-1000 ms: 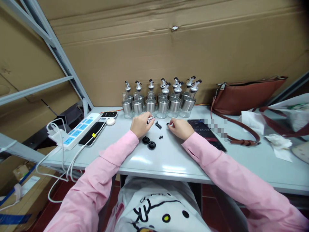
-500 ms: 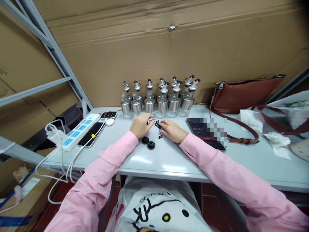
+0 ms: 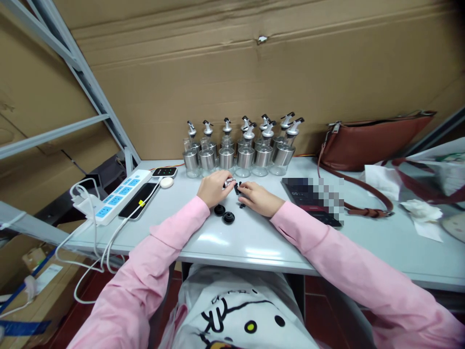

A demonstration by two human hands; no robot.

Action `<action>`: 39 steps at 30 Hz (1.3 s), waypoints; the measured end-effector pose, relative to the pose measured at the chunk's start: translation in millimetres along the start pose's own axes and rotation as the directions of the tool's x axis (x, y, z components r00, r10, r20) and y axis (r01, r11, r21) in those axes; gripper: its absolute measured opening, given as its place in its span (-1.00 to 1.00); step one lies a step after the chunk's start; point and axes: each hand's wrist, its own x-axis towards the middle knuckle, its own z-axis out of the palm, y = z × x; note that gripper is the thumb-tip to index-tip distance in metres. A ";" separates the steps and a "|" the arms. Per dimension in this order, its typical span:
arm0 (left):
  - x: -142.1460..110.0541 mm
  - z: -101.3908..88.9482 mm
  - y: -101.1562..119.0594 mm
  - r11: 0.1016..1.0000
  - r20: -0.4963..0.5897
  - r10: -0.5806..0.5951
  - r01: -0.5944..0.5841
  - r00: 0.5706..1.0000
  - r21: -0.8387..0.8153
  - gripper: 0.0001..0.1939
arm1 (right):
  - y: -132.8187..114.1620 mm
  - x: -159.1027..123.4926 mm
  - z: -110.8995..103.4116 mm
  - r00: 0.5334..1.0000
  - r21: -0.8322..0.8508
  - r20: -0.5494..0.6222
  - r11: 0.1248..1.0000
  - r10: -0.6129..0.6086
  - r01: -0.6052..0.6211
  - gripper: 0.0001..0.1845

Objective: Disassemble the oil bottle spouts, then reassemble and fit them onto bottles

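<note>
Spout part (image 3: 229,182) pinched by left hand (image 3: 213,189); right hand (image 3: 257,198) touching

The scene was seen from one head camera, pointed forward and down, close over the grey table (image 3: 254,242).

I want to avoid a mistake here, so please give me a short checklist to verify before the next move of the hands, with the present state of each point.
1. Left hand grips the small silver part: ok, pinched at the fingertips.
2. Right hand has the small black part: cannot tell, its fingers touch it but the grip is hidden.
3. The two parts are lined up: cannot tell, too small to see.
4. Two black caps lie apart from the hands: ok, they rest near the left wrist.
5. Bottles stand upright behind the hands: ok.
6. Phone is away from the right hand: ok.
</note>
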 end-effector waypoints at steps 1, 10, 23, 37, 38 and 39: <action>0.0 -0.1 0.1 1.000 0.004 -0.003 0.003 1.000 -0.002 -0.86 | -0.3 -0.3 -0.4 1.000 0.004 -0.005 1.000 -0.007 0.007 -0.63; -0.5 0.6 -0.6 1.000 0.005 -0.003 0.003 1.000 0.001 -0.87 | -6.3 0.1 -5.0 0.997 0.053 0.008 0.996 -0.076 0.076 -0.63; 1.2 3.0 -4.0 0.983 0.057 0.096 -0.085 0.994 -0.164 -0.84 | -4.3 2.9 -16.9 0.967 0.162 -0.248 0.981 -0.065 0.107 -0.69; 3.4 3.7 11.3 0.482 0.295 -0.143 0.327 0.945 -0.813 -0.80 | -21.8 -3.1 -36.4 0.910 0.049 -0.398 0.988 -0.114 0.145 -0.73; 3.9 2.8 12.0 0.430 0.332 -0.130 0.355 0.934 -0.830 -0.79 | -22.4 -3.5 -37.8 0.918 -0.015 -0.373 0.990 -0.134 0.138 -0.71; 4.3 1.9 12.9 0.402 0.356 -0.116 0.371 0.927 -0.837 -0.78 | -23.0 -3.9 -39.6 0.923 -0.076 -0.354 0.988 -0.152 0.133 -0.70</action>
